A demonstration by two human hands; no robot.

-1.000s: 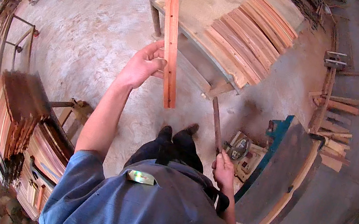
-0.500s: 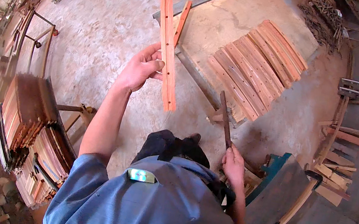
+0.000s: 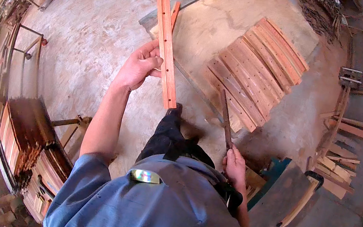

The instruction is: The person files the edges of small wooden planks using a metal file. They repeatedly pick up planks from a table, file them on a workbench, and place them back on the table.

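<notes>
My left hand (image 3: pixel 138 68) is closed round a long reddish wooden slat (image 3: pixel 166 47). Small dark holes run along the slat, which is held up at a steep tilt. Part of a second reddish strip (image 3: pixel 175 14) shows behind it; whether that strip is held or resting on the table, I cannot tell. In my right hand (image 3: pixel 235 164) is a long, narrow dark bar (image 3: pixel 226 114), its free end pointing away from me toward the table. Several similar slats with holes (image 3: pixel 257 71) lie side by side on the pale tabletop (image 3: pixel 206 25).
At the left, curved wooden pieces (image 3: pixel 25 130) are stacked high beside a metal frame cart (image 3: pixel 29 40). A grey surface with a teal edge (image 3: pixel 271 185) stands close at my right. Offcuts (image 3: pixel 340 166) lie on the floor further right, with a scrap heap (image 3: pixel 322 14) behind the table.
One leg has stepped forward beneath the slat. The table and stacks have shifted leftward in view. My left hand has moved slightly left; both hands keep their holds.
</notes>
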